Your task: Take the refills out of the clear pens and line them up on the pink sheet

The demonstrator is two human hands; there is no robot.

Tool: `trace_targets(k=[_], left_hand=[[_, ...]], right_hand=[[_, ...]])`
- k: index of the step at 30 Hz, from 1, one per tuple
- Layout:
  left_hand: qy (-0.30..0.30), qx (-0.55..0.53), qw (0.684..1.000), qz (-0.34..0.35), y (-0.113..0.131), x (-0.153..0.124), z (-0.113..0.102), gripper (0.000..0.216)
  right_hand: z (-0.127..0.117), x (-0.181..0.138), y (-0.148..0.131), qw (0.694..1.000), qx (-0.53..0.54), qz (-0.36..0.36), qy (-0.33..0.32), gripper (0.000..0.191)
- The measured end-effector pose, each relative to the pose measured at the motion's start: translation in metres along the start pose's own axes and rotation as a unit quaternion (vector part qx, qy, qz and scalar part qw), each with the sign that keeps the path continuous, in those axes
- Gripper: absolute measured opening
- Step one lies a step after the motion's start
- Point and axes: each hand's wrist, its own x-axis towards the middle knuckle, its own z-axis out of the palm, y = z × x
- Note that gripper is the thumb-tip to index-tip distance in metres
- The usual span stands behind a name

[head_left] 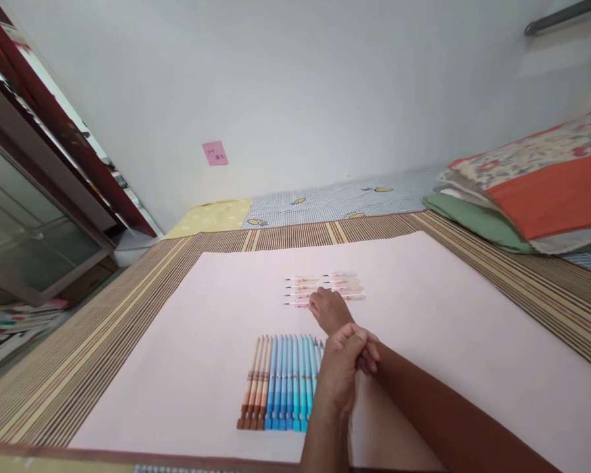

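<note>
My right hand (329, 309) reaches over two columns of thin pen refills (342, 282) with clear and reddish barrels and dark tips. Its fingers are curled down and pinched at the nearest refill of the left column, and their tips are partly hidden. My left hand (347, 358) is closed, its curled fingers overlapping my right wrist in the view; what it holds, if anything, cannot be made out. Beside it lies a row of pens (280, 384), brown-orange at the left, then blue, then turquoise. My left hand and forearm cover the row's right end.
A large pale pink sheet (152, 368) lies on a striped mat (108, 309). Folded bedding (556, 177) is piled at the right. Behind stands a white wall with a pink note (215, 153). Papers (19, 328) and a glass-panelled door (33, 217) are at the left.
</note>
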Motion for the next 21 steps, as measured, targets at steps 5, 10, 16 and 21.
trace_targets(k=[5, 10, 16, 21], left_hand=[[0.003, 0.004, 1.0, -0.006, -0.0011, 0.0002, 0.001, 0.029], [0.002, 0.004, 1.0, -0.01, -0.0013, -0.0006, 0.0022, 0.03], [-0.007, 0.005, 1.0, -0.007, -0.003, 0.0, 0.0028, 0.03], [-0.012, 0.005, 1.0, -0.009, -0.0021, -0.0009, 0.0042, 0.029]], right_hand=[[0.0013, 0.0, 0.0005, 1.0, -0.004, -0.001, 0.003, 0.012], [0.0015, 0.0001, 0.0006, 1.0, -0.008, -0.004, 0.007, 0.011], [0.0023, -0.0001, -0.0003, 1.0, -0.014, -0.009, 0.014, 0.012], [0.0015, -0.0017, 0.0005, 1.0, -0.012, -0.01, 0.016, 0.007]])
